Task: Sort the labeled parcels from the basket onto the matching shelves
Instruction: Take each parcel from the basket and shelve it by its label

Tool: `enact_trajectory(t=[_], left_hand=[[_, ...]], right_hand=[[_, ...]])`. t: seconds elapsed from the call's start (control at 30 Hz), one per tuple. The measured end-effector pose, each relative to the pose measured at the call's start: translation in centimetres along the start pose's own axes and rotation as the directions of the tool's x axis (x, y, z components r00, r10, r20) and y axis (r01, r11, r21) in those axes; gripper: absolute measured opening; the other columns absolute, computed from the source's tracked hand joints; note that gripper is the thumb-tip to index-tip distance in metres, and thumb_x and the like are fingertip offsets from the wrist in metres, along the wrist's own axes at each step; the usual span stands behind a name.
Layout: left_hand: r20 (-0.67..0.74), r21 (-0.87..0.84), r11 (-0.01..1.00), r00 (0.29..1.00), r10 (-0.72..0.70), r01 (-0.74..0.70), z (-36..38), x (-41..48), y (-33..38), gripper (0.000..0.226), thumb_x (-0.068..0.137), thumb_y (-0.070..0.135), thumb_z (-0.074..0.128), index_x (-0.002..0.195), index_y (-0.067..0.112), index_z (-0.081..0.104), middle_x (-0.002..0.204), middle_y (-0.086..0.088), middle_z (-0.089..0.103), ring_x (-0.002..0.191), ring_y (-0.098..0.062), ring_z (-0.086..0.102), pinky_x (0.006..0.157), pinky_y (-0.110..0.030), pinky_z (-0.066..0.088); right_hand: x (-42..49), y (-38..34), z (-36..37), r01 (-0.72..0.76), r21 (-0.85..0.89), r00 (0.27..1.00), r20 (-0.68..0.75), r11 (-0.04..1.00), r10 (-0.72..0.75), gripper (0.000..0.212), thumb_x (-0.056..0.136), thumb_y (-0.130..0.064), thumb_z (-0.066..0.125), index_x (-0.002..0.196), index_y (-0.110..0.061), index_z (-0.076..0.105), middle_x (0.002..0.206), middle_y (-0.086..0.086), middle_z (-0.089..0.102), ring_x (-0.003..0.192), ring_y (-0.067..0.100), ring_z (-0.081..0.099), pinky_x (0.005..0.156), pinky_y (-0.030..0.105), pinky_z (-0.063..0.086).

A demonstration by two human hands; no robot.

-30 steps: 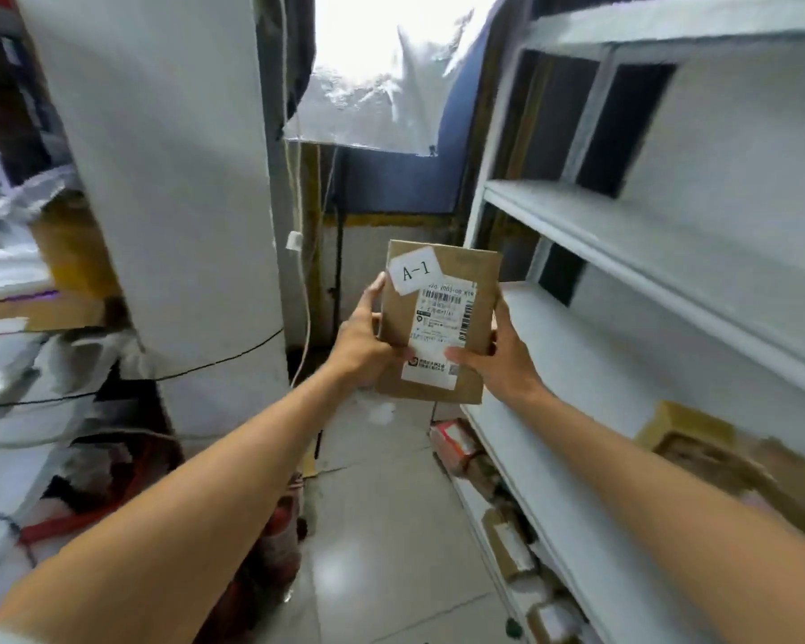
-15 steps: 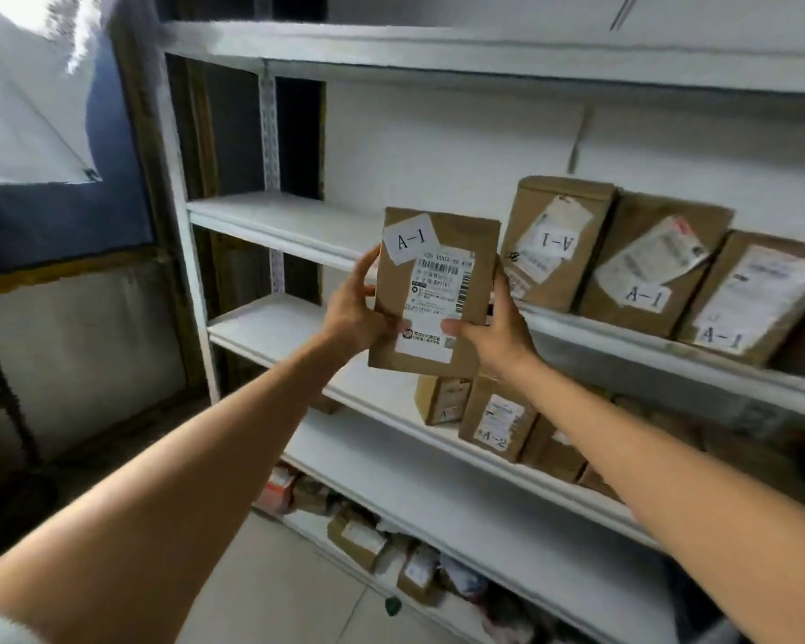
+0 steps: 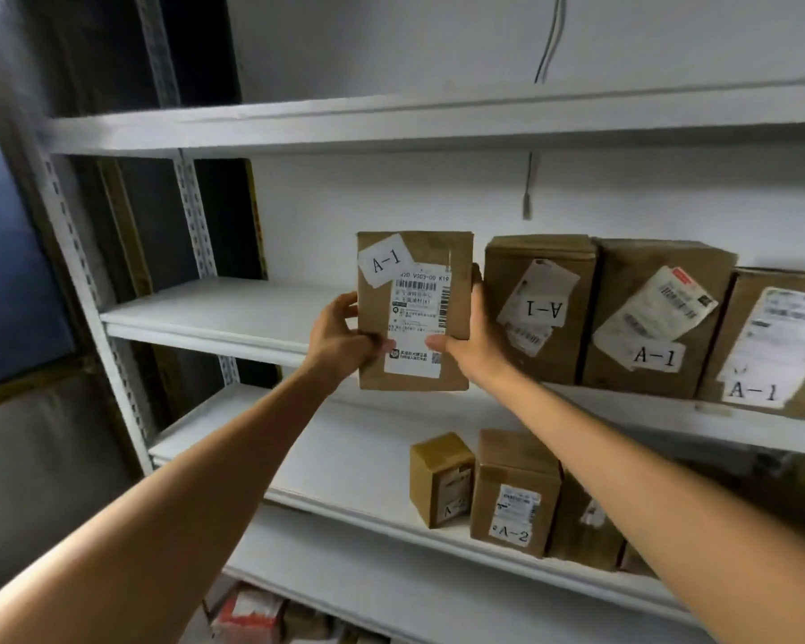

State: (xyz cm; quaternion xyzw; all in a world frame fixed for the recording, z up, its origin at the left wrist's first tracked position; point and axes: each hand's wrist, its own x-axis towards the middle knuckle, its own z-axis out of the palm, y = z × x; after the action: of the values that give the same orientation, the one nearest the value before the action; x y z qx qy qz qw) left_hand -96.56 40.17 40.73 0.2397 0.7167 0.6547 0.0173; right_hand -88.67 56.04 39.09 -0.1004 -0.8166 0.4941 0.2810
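Since half a second ago the view has swung right and closer to the rack, and the held parcel (image 3: 414, 313) has come up level with the row of A-1 boxes; both hands keep the grip they had then.

Head view: both forearms reach up and forward. The left hand (image 3: 340, 339) curls its fingers round the held parcel's left edge, thumb laid on the front by the label's lower corner. The right hand (image 3: 475, 339) wraps the right edge, fingers behind and thumb on the front. One parcel is held, upright, its "A-1" sticker at the upper left; whether its bottom touches the middle shelf (image 3: 233, 313) I cannot tell.

Just right of the held parcel, three brown A-1 boxes stand in a row on that shelf: the first (image 3: 537, 309) with its tag upside down, then the second (image 3: 656, 318) and the third (image 3: 772, 341).

Below the held parcel, the lower shelf (image 3: 345, 457) carries two plainly seen A-2 boxes, a small one (image 3: 440, 478) and a taller one (image 3: 514, 492); further boxes to their right sit in shadow, uncountable.
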Motion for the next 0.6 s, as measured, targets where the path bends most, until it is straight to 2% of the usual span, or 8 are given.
enact_trajectory(t=[0.1, 0.17, 0.23, 0.3, 0.4, 0.47, 0.53, 0.6], left_hand=[[0.016, -0.039, 0.999, 1.000, -0.015, 0.015, 0.4, 2.6, -1.0, 0.076, 0.065, -0.016, 0.074, 0.132, 0.009, 0.048, 0.121, -0.005, 0.060, 0.100, -0.026, 0.064, 0.068, -0.038, 0.060], [0.007, -0.076, 0.997, 1.000, -0.017, 0.018, 1.0, 3.7, -2.0, 0.077, 0.064, -0.017, 0.074, 0.131, 0.010, 0.048, 0.124, -0.006, 0.059, 0.104, -0.027, 0.064, 0.060, -0.033, 0.060], [-0.021, -0.087, 0.996, 1.000, -0.023, 0.021, 1.6, 4.5, -2.9, 0.075, 0.065, -0.017, 0.074, 0.129, 0.012, 0.048, 0.127, -0.006, 0.058, 0.105, -0.025, 0.062, 0.054, -0.029, 0.060], [-0.037, -0.090, 0.996, 0.999, -0.024, 0.021, 2.1, 5.2, -3.6, 0.073, 0.066, -0.016, 0.073, 0.127, 0.016, 0.048, 0.128, -0.005, 0.056, 0.109, -0.025, 0.060, 0.054, -0.029, 0.059], [-0.017, -0.092, 0.996, 1.000, -0.020, 0.019, 2.6, 6.3, -4.0, 0.071, 0.068, -0.016, 0.073, 0.125, 0.018, 0.046, 0.129, -0.004, 0.055, 0.108, -0.021, 0.058, 0.055, -0.026, 0.058], [0.013, -0.078, 0.996, 0.999, -0.035, 0.036, 2.8, 7.2, -4.1, 0.069, 0.069, -0.015, 0.073, 0.124, 0.018, 0.046, 0.128, -0.004, 0.055, 0.105, -0.019, 0.057, 0.061, -0.031, 0.059], [0.064, -0.050, 0.997, 0.996, -0.054, 0.058, 3.2, 8.2, -4.0, 0.069, 0.069, -0.015, 0.072, 0.123, 0.016, 0.044, 0.127, -0.005, 0.055, 0.106, -0.021, 0.058, 0.071, -0.041, 0.059], [0.123, -0.022, 0.998, 0.991, -0.057, 0.060, 3.6, 9.1, -3.7, 0.070, 0.066, -0.019, 0.071, 0.122, 0.014, 0.043, 0.127, -0.007, 0.055, 0.109, -0.027, 0.059, 0.072, -0.042, 0.059]], right_hand=[[2.3, 1.2, 1.3, -0.017, -0.052, 0.997, -0.081, 0.998, 0.013, 0.107, 0.082, -0.008, 0.071, 0.152, -0.021, -0.008, 0.146, 0.009, 0.037, 0.133, 0.025, 0.038, 0.107, 0.037, 0.037], [3.2, 2.0, 1.8, -0.022, -0.121, 0.988, -0.157, 0.992, 0.003, 0.107, 0.078, -0.009, 0.075, 0.152, -0.023, -0.002, 0.141, 0.010, 0.040, 0.128, 0.024, 0.043, 0.104, 0.043, 0.043], [4.0, 2.6, 2.1, -0.036, -0.205, 0.981, -0.194, 0.978, -0.004, 0.108, 0.076, -0.011, 0.077, 0.152, -0.021, 0.001, 0.141, 0.011, 0.039, 0.126, 0.024, 0.045, 0.101, 0.044, 0.046], [4.5, 2.7, 2.2, -0.046, -0.272, 0.982, -0.190, 0.961, -0.007, 0.105, 0.081, -0.010, 0.073, 0.152, -0.017, -0.003, 0.145, 0.011, 0.035, 0.128, 0.025, 0.044, 0.102, 0.036, 0.044], [4.5, 1.8, 2.2, -0.024, -0.394, 0.967, -0.243, 0.919, -0.079, 0.092, 0.087, -0.007, 0.064, 0.153, -0.013, 0.000, 0.148, 0.013, 0.032, 0.124, 0.024, 0.047, 0.089, 0.026, 0.045], [3.8, 1.3, 1.8, 0.007, -0.514, 0.941, -0.287, 0.857, -0.180, 0.082, 0.088, -0.008, 0.062, 0.151, -0.012, 0.010, 0.146, 0.014, 0.032, 0.119, 0.023, 0.048, 0.081, 0.021, 0.044], [3.1, 1.1, 1.0, 0.020, -0.638, 0.914, -0.300, 0.769, -0.272, 0.061, 0.086, -0.011, 0.061, 0.138, -0.012, 0.030, 0.132, 0.013, 0.041, 0.109, 0.024, 0.052, 0.068, 0.022, 0.044], [2.7, 1.1, 0.3, -0.008, -0.691, 0.911, -0.303, 0.723, -0.280, 0.038, 0.084, -0.010, 0.059, 0.118, -0.010, 0.041, 0.116, 0.009, 0.048, 0.100, 0.023, 0.053, 0.063, 0.024, 0.038]])
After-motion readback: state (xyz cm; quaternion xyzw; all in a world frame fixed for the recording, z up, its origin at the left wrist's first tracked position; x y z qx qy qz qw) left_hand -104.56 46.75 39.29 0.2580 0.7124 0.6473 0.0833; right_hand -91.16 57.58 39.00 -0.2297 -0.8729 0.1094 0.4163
